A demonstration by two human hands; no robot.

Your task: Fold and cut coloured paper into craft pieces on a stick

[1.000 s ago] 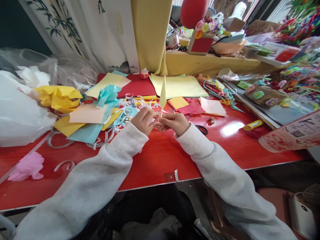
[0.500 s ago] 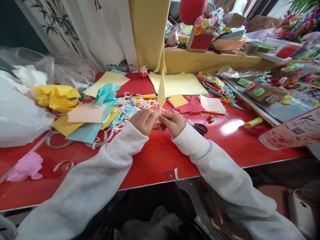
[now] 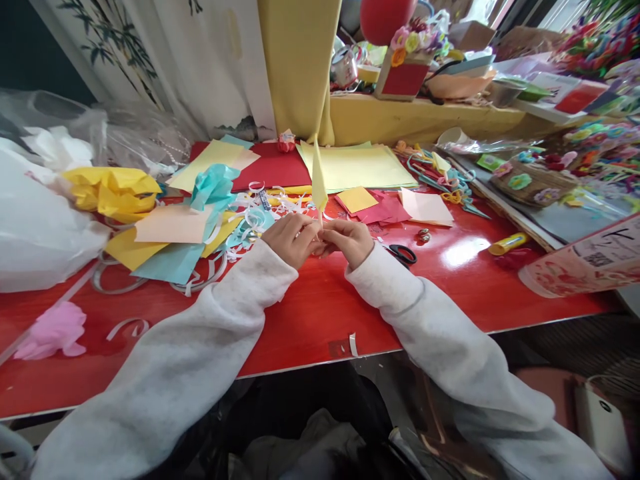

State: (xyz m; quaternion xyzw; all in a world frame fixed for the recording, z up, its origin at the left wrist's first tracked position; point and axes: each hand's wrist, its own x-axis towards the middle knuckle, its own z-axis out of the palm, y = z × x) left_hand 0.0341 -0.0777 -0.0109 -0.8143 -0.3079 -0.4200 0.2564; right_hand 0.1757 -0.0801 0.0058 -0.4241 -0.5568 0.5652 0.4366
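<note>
The sole view looks forward and down from the wearer's head over the red table (image 3: 320,320).

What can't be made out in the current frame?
Head view:
Upright yellow paper: lower end hidden by left hand and right hand.
Scissors: blades mostly behind right sleeve.
Cup: cut off by right edge; small print too small.
Red balloon: cut off by top edge.

Yellow paper piece (image 3: 319,179), pointed, upright (slightly tilted)
</note>
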